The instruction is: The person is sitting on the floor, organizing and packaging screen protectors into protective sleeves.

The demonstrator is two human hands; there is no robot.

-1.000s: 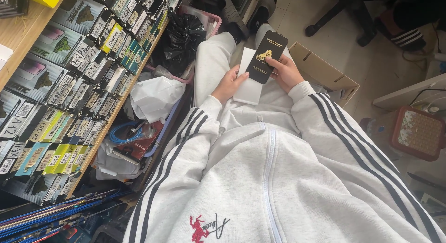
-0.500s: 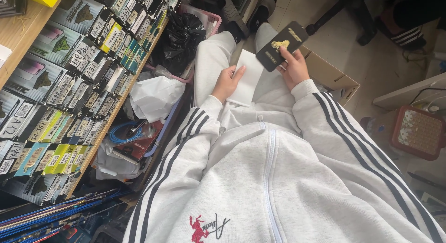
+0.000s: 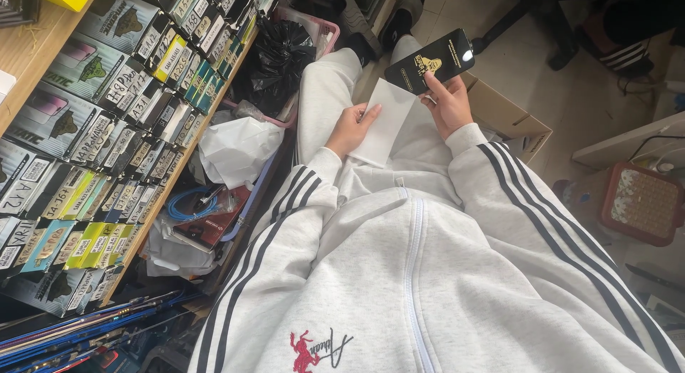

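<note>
Black packet (image 3: 429,62) with gold print; plain white sleeve (image 3: 383,122).

A flat black package (image 3: 429,62) with gold print is above the lap; a plain white sleeve (image 3: 382,123) lies below it. Many small labelled boxes (image 3: 121,123) fill the left shelf.
</note>
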